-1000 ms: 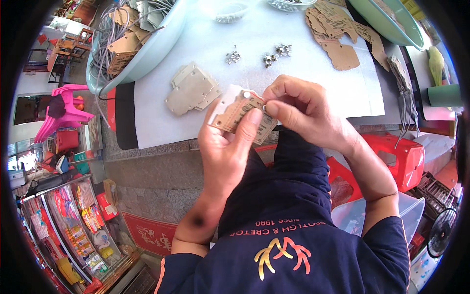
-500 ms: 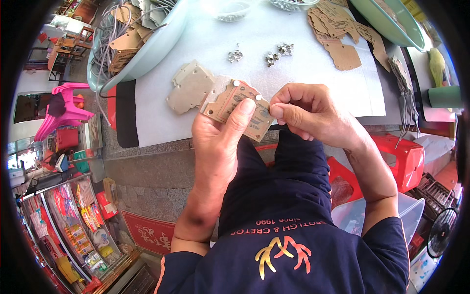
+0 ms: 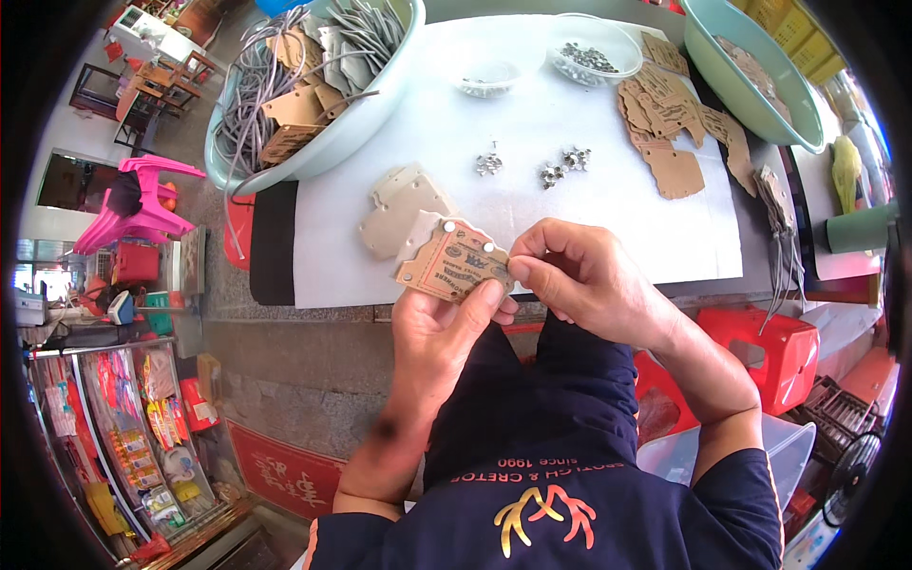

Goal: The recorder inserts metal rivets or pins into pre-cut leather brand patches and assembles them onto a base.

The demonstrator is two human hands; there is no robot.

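Observation:
My left hand (image 3: 439,334) holds a small stack of brown printed cardboard tags (image 3: 452,262) with silver studs at their top edge. My right hand (image 3: 579,277) pinches the right edge of the stack with thumb and forefinger. Both hands hover over the near edge of a table covered with a white sheet (image 3: 627,204). A pile of blank beige tags (image 3: 401,207) lies on the sheet just beyond the held stack. Small clusters of silver metal pieces (image 3: 551,169) lie further back.
A pale green basin (image 3: 313,90) with grey cords and brown tags stands at back left. Loose brown tags (image 3: 671,123) lie at back right beside another green basin (image 3: 760,71). Two clear bowls (image 3: 589,47) hold metal bits. A red stool (image 3: 774,347) and pink chair (image 3: 142,204) stand below.
The tag stack has shifted slightly left and down in my left hand. My right hand's fingers have moved from over the stack to pinching its right edge.

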